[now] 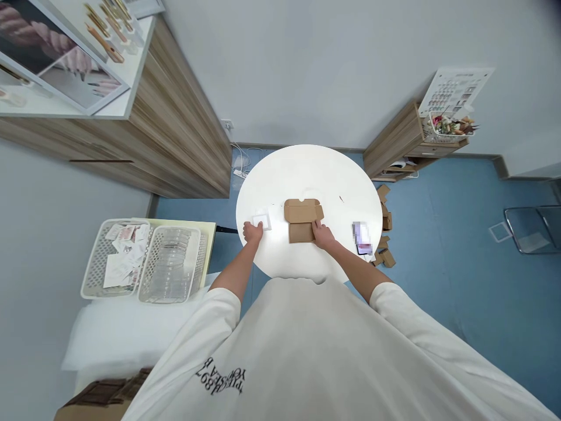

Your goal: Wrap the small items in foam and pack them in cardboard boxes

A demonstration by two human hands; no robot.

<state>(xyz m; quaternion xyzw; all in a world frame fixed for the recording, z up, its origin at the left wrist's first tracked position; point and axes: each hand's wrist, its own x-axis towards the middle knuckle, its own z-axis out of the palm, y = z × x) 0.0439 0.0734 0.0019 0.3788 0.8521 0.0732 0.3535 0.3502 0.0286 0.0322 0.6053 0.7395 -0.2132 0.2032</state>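
Note:
On a round white table [307,166] lies a small brown cardboard box [302,232] with its lid folded back away from me. My right hand [323,235] grips the right side of this box, thumb and fingers closed at its edge. Left of the box, a small flat white packet [260,221] with clear wrapping at its edges is at the table's left side. My left hand [253,233] is closed on the packet's near left edge. The fingertips are partly hidden, and what the packet contains cannot be made out.
A phone [362,237] lies at the table's right edge. Brown boxes [385,257] sit on the floor beyond it. At left, one white basket [94,275] holds paper packets and another [146,280] holds clear plastic cases. A wooden cabinet [184,117] stands behind left.

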